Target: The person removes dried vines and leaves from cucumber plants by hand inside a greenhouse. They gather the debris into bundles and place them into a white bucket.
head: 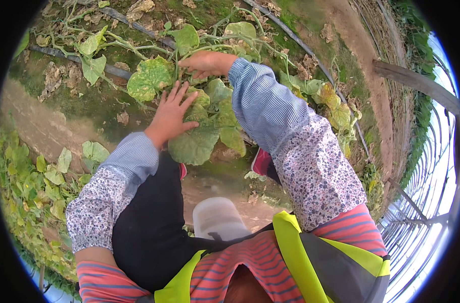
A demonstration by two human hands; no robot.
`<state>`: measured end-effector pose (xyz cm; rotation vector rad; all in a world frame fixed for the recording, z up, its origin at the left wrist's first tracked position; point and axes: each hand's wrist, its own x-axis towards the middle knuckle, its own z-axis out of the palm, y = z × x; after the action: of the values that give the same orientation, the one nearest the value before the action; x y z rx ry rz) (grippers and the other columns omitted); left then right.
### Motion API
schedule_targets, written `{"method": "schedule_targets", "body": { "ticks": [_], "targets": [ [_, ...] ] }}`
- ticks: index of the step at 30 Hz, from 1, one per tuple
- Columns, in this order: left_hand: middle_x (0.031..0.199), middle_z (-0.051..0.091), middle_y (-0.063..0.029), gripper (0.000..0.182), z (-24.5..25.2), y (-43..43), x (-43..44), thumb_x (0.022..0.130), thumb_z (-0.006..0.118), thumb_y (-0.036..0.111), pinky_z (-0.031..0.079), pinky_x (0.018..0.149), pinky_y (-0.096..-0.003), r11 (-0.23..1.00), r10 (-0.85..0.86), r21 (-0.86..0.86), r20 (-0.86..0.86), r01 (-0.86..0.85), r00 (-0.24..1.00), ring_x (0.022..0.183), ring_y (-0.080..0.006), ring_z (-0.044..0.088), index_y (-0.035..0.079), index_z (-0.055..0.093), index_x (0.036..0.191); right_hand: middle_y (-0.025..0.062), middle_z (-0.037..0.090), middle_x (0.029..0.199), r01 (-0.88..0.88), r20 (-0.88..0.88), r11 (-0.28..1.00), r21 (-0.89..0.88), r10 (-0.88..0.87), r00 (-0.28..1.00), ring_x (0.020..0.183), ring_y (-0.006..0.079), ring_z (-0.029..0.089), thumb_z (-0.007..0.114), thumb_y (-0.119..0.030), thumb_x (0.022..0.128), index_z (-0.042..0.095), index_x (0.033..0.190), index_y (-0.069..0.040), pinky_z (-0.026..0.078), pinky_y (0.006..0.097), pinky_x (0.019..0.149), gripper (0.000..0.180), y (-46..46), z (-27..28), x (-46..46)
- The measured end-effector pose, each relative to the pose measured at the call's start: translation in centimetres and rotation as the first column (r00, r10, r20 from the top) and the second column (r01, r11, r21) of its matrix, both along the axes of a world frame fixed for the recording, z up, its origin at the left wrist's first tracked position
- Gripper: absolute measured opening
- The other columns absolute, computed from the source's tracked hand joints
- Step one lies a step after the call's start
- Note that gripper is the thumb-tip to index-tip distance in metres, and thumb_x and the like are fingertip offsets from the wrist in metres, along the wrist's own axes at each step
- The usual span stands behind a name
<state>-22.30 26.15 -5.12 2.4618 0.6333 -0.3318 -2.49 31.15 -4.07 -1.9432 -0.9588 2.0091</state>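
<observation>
My left hand (173, 113) is spread over vine leaves, palm down, its fingers apart with nothing held. Under its thumb side lies a large green leaf (196, 146); a yellow-mottled leaf (150, 78) stands just beyond its fingertips. My right hand (209, 63) reaches in from the right, fingers bent, their tips at an upright green stem (176, 62). Whether those fingers grip the stem is hard to see. Below the right hand are paler green leaves (218, 92), some yellowing. Long bare vine stems (135, 47) run along the ground behind both hands.
Dark irrigation hoses (290, 32) cross the mossy soil among dry brown leaves (59, 77). A white plastic object (216, 217) sits between my legs. More vines (36, 189) grow at left. On the right stand a curved post (415, 81) and greenhouse hoops (438, 170).
</observation>
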Motion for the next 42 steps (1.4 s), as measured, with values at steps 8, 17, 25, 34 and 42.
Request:
{"method": "schedule_targets", "body": {
  "ticks": [8, 17, 25, 34, 42],
  "targets": [
    [0.143, 0.025, -0.0110, 0.053, -3.0, 2.9, -1.5, 0.089, 0.043, 0.041, 0.019, 0.104, -0.0559, 0.974, -0.147, 0.144, -0.193, 0.176, 0.970, 0.132, -0.0287, 0.022, 0.014, 0.036, 0.134, 0.0136, 0.053, 0.120, -0.313, 0.953, 0.910, 0.270, -0.208, 0.218, 0.111, 0.0301, 0.049, 0.058, -0.024, 0.077, 0.045, 0.124, -0.006, 0.037, 0.0438, 0.094, 0.052, -11.3, -0.8, 17.1],
    [0.139, 0.033, -0.0090, 0.048, -3.0, 3.5, -1.4, 0.093, 0.035, 0.041, 0.021, 0.103, -0.0578, 0.999, 0.044, -0.009, -0.202, -0.047, 0.978, 0.127, -0.0285, 0.032, 0.015, 0.038, 0.133, 0.0113, 0.064, 0.098, -0.369, 0.897, 0.916, 0.158, 0.023, 0.442, 0.083, 0.0259, 0.062, 0.061, -0.030, 0.079, 0.058, 0.110, -0.005, 0.048, 0.0349, 0.073, 0.039, -14.9, -0.6, 16.2],
    [0.137, 0.037, -0.0057, 0.045, -3.8, 3.0, -1.3, 0.091, 0.042, 0.039, 0.023, 0.102, -0.0568, 0.993, 0.112, 0.045, -0.129, -0.107, 0.985, 0.128, -0.0281, 0.031, 0.014, 0.043, 0.129, 0.0178, 0.062, 0.072, -0.053, 0.553, 0.860, 0.507, -0.278, 0.785, 0.067, 0.0313, 0.061, 0.063, -0.023, 0.079, 0.054, 0.086, 0.002, 0.048, 0.0375, 0.061, 0.028, -11.2, 0.3, 0.3],
    [0.128, 0.042, -0.0152, 0.058, 0.0, 1.4, -0.2, 0.080, 0.061, 0.029, 0.033, 0.098, -0.0421, 0.879, 0.474, -0.094, 0.290, -0.468, 0.831, 0.120, -0.0321, 0.039, 0.004, 0.039, 0.127, 0.0212, 0.061, 0.097, -0.266, 0.692, 0.963, 0.045, 0.162, 0.704, 0.090, 0.0331, 0.061, 0.056, -0.024, 0.081, 0.048, 0.107, 0.001, 0.050, 0.0412, 0.075, 0.037, -5.9, -6.1, -5.4],
    [0.143, 0.022, -0.0145, 0.074, -1.8, -2.1, 0.1, 0.081, 0.060, 0.025, 0.023, 0.108, -0.0422, 0.943, 0.261, -0.218, 0.025, -0.250, 0.965, 0.129, -0.0342, 0.028, 0.005, 0.018, 0.139, 0.0154, 0.056, 0.111, 0.359, -0.179, 0.933, 0.002, -0.353, 0.918, 0.093, 0.0239, 0.060, 0.046, -0.025, 0.092, 0.042, 0.123, 0.003, 0.049, 0.0338, 0.079, 0.042, -9.9, -5.0, 0.0]
  ]
}}
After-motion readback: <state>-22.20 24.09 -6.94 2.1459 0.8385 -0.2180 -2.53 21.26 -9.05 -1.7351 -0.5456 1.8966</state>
